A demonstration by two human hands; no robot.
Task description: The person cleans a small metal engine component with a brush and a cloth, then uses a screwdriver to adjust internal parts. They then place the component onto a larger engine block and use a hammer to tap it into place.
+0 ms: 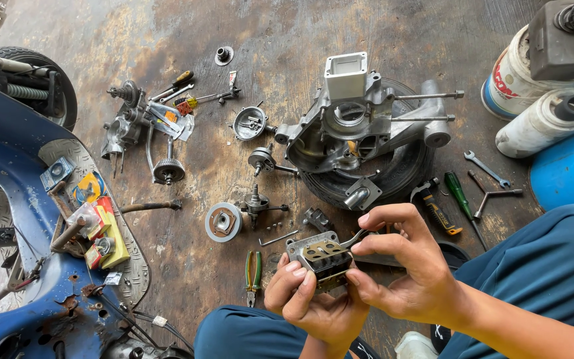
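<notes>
Looking down, head view: a person sits on a stained concrete floor (280, 40) among dismantled small-engine parts.
Held part: a small grey metal block with a brass-coloured plate (323, 256) on top, kept above the lap, near the bottom centre of the view.
Left hand: the left hand (313, 302) cups the block from below, fingers wrapped up its near side and closed on it; this appears to steady it with the plate facing up for inspection.
Right hand: the right hand (400, 262) is closed at the block's right edge, thumb and fingers pinching there; what exactly is pinched cannot be told.
Engine casing: a large grey engine casing (360, 123) rests on a black tyre (393, 176), which seems to keep it level and off the floor.
Loose parts: a geared shaft (167, 166), a round disc (223, 221) and a crank piece (258, 203) lie well apart on the floor to the left of the casing.
Tools: green-handled pliers (252, 272) lie just beside the left hand; a spanner (486, 168) and a green screwdriver (460, 193) lie to the right.
Containers: a white bucket (519, 80) carries a dark engine block (566, 36) on top; its contents are hidden. A blue drum (569, 166) stands beside it, interior out of sight.
Scooter body: a blue scooter footboard (14, 166) holds small yellow and red boxes (104, 233).
</notes>
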